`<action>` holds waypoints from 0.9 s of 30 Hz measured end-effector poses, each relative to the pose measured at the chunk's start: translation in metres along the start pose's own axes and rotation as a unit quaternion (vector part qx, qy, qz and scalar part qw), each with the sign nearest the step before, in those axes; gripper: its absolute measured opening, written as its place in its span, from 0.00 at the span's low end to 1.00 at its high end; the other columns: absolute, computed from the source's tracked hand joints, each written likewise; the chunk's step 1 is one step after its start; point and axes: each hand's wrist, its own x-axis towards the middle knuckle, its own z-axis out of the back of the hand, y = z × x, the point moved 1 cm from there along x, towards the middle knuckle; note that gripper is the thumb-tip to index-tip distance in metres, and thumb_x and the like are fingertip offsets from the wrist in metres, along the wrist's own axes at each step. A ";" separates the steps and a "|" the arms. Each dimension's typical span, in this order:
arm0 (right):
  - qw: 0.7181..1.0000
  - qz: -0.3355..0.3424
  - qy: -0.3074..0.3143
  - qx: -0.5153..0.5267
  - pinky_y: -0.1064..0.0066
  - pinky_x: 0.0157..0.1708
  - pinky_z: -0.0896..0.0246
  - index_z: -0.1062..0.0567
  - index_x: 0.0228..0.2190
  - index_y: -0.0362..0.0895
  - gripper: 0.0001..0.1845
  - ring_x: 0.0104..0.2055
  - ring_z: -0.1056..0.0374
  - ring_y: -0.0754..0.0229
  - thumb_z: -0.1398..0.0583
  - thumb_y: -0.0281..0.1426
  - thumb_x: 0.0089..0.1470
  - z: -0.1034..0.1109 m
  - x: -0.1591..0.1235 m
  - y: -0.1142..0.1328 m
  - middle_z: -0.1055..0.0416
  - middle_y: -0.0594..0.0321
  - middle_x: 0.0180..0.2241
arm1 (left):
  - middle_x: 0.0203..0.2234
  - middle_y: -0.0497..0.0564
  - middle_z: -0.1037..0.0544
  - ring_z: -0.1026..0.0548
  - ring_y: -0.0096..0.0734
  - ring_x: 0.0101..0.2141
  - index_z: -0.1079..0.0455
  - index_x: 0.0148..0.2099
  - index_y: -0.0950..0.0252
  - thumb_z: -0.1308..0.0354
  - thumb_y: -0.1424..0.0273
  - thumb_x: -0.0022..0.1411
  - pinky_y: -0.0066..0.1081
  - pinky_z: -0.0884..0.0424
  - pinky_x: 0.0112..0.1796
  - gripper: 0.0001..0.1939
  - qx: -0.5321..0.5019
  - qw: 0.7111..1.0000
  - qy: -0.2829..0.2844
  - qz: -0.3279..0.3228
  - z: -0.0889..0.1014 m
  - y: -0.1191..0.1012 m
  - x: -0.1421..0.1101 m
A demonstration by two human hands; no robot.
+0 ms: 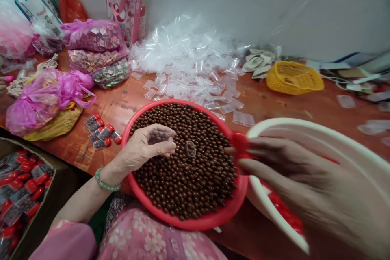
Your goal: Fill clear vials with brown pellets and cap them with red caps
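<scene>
Red basin [195, 224] likely catching spills: over it, we're holding case [160, 135] in left hand [143, 145], fingers curled; at its right rim, pinching cap [240, 141] in right hand [292, 166].

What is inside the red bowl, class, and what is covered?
Brown balls fill the red bowl; a grey oval rim shows among them. The left hand hides some balls. The bowl's bottom, and anything buried, cannot be seen.
</scene>
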 end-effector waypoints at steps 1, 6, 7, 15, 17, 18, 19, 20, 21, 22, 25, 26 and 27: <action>0.998 -0.013 0.061 0.030 0.68 0.34 0.25 0.21 0.37 0.52 0.15 0.35 0.23 0.57 0.30 0.42 0.46 -0.019 0.003 0.011 0.20 0.61 0.35 | 0.29 0.46 0.26 0.25 0.23 0.28 0.29 0.41 0.68 0.28 0.65 0.48 0.24 0.29 0.29 0.20 -0.001 1.000 -0.011 -0.008 -0.002 0.001 -0.001; 0.976 0.124 0.179 -0.021 0.72 0.33 0.30 0.22 0.38 0.47 0.07 0.32 0.26 0.62 0.35 0.32 0.55 -0.073 0.014 0.025 0.22 0.64 0.33 | 0.28 0.45 0.27 0.29 0.18 0.25 0.28 0.41 0.67 0.29 0.64 0.49 0.21 0.33 0.25 0.19 0.000 0.996 -0.071 -0.055 -0.003 0.005 -0.009; 0.969 0.152 0.193 -0.035 0.72 0.34 0.30 0.22 0.38 0.47 0.06 0.33 0.26 0.62 0.36 0.30 0.56 -0.077 0.014 0.024 0.21 0.64 0.33 | 0.28 0.44 0.27 0.30 0.17 0.24 0.28 0.40 0.67 0.29 0.64 0.50 0.20 0.34 0.25 0.19 -0.002 0.995 -0.083 -0.059 -0.002 0.005 -0.010; 0.920 0.326 0.204 -0.075 0.73 0.39 0.29 0.26 0.41 0.46 0.09 0.38 0.27 0.63 0.38 0.24 0.58 -0.087 0.003 0.034 0.24 0.60 0.37 | 0.27 0.44 0.28 0.30 0.19 0.22 0.32 0.41 0.67 0.23 0.59 0.38 0.21 0.35 0.23 0.31 -0.106 0.990 -0.091 -0.023 0.008 0.008 -0.013; 0.916 0.342 0.189 -0.090 0.73 0.37 0.28 0.26 0.40 0.47 0.08 0.38 0.27 0.63 0.38 0.25 0.58 -0.088 0.002 0.037 0.27 0.59 0.38 | 0.27 0.43 0.27 0.30 0.18 0.22 0.32 0.41 0.67 0.23 0.58 0.37 0.21 0.36 0.23 0.32 -0.113 0.990 -0.078 -0.024 0.008 0.011 -0.013; 0.917 0.344 0.177 -0.096 0.73 0.36 0.28 0.27 0.40 0.47 0.08 0.39 0.28 0.62 0.37 0.26 0.58 -0.088 0.002 0.038 0.28 0.59 0.38 | 0.27 0.44 0.27 0.30 0.18 0.22 0.32 0.41 0.67 0.23 0.57 0.37 0.21 0.36 0.23 0.32 -0.115 0.990 -0.071 -0.026 0.007 0.012 -0.013; 0.919 0.343 0.165 -0.100 0.73 0.36 0.28 0.28 0.40 0.47 0.08 0.39 0.28 0.62 0.37 0.28 0.58 -0.088 0.003 0.039 0.29 0.59 0.39 | 0.28 0.44 0.27 0.30 0.18 0.23 0.32 0.41 0.67 0.24 0.56 0.37 0.21 0.37 0.24 0.32 -0.119 0.990 -0.066 -0.027 0.006 0.013 -0.013; 0.921 0.341 0.156 -0.104 0.72 0.35 0.27 0.28 0.40 0.47 0.08 0.40 0.28 0.61 0.37 0.29 0.58 -0.088 0.004 0.039 0.30 0.58 0.39 | 0.28 0.44 0.27 0.30 0.18 0.23 0.31 0.41 0.66 0.24 0.56 0.38 0.21 0.37 0.25 0.32 -0.123 0.990 -0.063 -0.028 0.005 0.014 -0.013; 0.922 0.339 0.149 -0.110 0.71 0.35 0.27 0.29 0.40 0.47 0.08 0.41 0.28 0.60 0.37 0.30 0.58 -0.088 0.005 0.038 0.30 0.57 0.40 | 0.29 0.44 0.27 0.30 0.18 0.24 0.31 0.40 0.66 0.24 0.55 0.38 0.22 0.36 0.26 0.31 -0.127 0.989 -0.063 -0.031 0.004 0.015 -0.013; 0.922 0.340 0.144 -0.118 0.70 0.36 0.26 0.29 0.40 0.47 0.08 0.42 0.28 0.59 0.37 0.31 0.58 -0.089 0.007 0.038 0.30 0.57 0.41 | 0.29 0.45 0.27 0.30 0.18 0.25 0.30 0.40 0.66 0.25 0.54 0.39 0.22 0.36 0.28 0.31 -0.127 0.989 -0.062 -0.034 0.002 0.016 -0.013; 0.913 0.359 0.132 -0.138 0.67 0.40 0.26 0.28 0.39 0.47 0.06 0.45 0.28 0.57 0.37 0.31 0.58 -0.091 0.011 0.037 0.29 0.56 0.42 | 0.29 0.46 0.29 0.31 0.22 0.30 0.30 0.34 0.68 0.26 0.51 0.39 0.25 0.35 0.34 0.29 -0.117 0.990 -0.059 -0.047 -0.003 0.017 -0.012; 0.910 0.367 0.130 -0.139 0.67 0.41 0.26 0.28 0.39 0.47 0.07 0.45 0.28 0.57 0.37 0.30 0.57 -0.093 0.012 0.037 0.29 0.56 0.42 | 0.29 0.47 0.29 0.32 0.22 0.30 0.30 0.32 0.68 0.27 0.50 0.40 0.25 0.35 0.35 0.29 -0.110 0.991 -0.060 -0.053 -0.004 0.018 -0.011; 0.908 0.375 0.127 -0.137 0.68 0.40 0.26 0.28 0.39 0.47 0.07 0.44 0.28 0.57 0.37 0.29 0.57 -0.094 0.012 0.037 0.28 0.56 0.41 | 0.28 0.46 0.30 0.33 0.22 0.30 0.31 0.31 0.69 0.27 0.49 0.40 0.26 0.36 0.35 0.29 -0.103 0.991 -0.064 -0.057 -0.006 0.019 -0.010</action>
